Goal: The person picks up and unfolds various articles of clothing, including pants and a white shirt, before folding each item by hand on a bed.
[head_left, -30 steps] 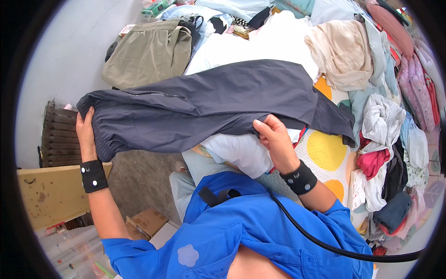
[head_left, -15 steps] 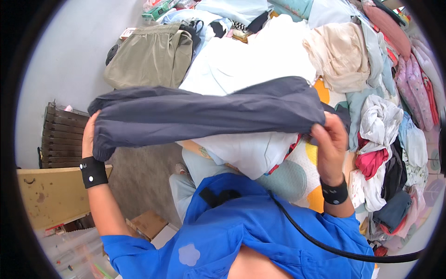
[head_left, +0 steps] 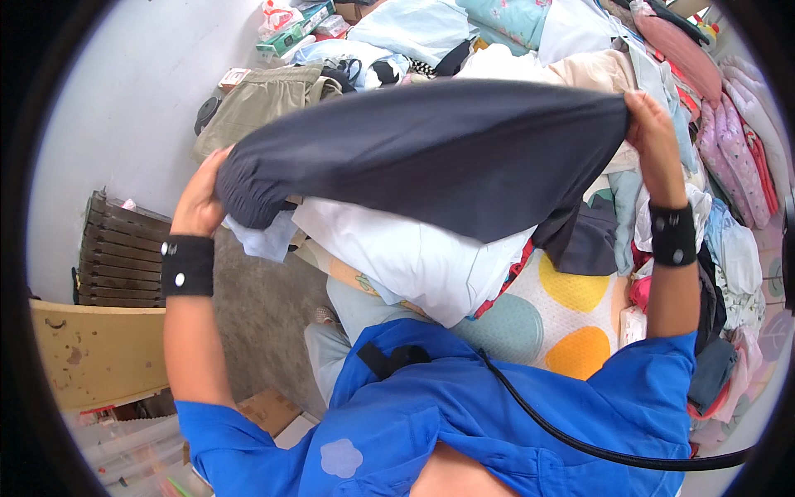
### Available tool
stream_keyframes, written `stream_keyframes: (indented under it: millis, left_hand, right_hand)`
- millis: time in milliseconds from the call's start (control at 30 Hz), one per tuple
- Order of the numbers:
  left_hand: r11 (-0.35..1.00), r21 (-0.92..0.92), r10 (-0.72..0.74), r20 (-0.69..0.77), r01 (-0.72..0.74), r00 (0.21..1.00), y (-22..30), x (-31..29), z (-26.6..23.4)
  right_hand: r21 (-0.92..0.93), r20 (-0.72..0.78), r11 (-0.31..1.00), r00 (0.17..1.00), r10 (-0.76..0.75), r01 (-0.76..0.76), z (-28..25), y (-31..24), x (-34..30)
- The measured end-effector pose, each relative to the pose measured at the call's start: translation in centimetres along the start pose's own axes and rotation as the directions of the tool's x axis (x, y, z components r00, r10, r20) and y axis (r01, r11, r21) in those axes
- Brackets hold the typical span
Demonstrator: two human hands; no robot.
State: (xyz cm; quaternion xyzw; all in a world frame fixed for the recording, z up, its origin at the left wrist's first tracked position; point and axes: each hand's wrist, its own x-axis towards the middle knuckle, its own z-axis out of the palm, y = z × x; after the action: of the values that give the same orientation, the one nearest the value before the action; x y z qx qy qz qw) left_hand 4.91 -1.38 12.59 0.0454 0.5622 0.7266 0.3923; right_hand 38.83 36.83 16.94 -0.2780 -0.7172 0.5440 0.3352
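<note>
Stretched between my two hands in the air is a pair of dark grey pants (head_left: 422, 153) with a gathered elastic end. My left hand (head_left: 199, 197) is closed on that gathered end. Raised at the other end, my right hand (head_left: 658, 141) grips a corner between thumb and fingers. The middle of the cloth billows, and part of it hangs down on the right. Beneath it lies white clothing (head_left: 406, 257), partly covered from sight. Olive shorts (head_left: 248, 108) lie just beyond my left hand.
A patterned mat (head_left: 497, 327) spreads in front of me. Heaped clothes (head_left: 737, 265) line the right side, with folded pink floral bedding (head_left: 729, 166) farther back. On the left stand a brown slatted piece (head_left: 124, 248) and a yellowish board (head_left: 99, 352). A black cable (head_left: 571, 427) crosses my shirt.
Both hands have moved farther away, and my right hand has also swung right. The pants, narrow and bunched before, now spread wide and billow upward.
</note>
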Motion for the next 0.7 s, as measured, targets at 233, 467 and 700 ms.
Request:
stream_keyframes:
  millis: [233, 467, 700]
  left_hand:
    - [0.939, -0.133, 0.335, 0.136, -0.318, 0.932, 5.7, 3.4, 13.9]
    - [0.885, 0.291, 0.378, 0.011, -0.364, 0.926, 4.5, 7.6, 9.0]
    - [0.787, 0.589, 0.363, -0.2, -0.185, 0.91, -4.4, 10.0, -0.1]
  right_hand:
    - [-0.072, -0.274, 0.883, 0.842, -0.465, 0.464, -13.7, -9.7, 8.9]
    - [-0.056, -0.301, 0.943, 0.895, -0.329, 0.327, -4.5, -0.1, -6.1]
    - [0.447, -0.022, 0.746, 0.827, 0.561, -0.494, 7.2, 11.9, -19.3]
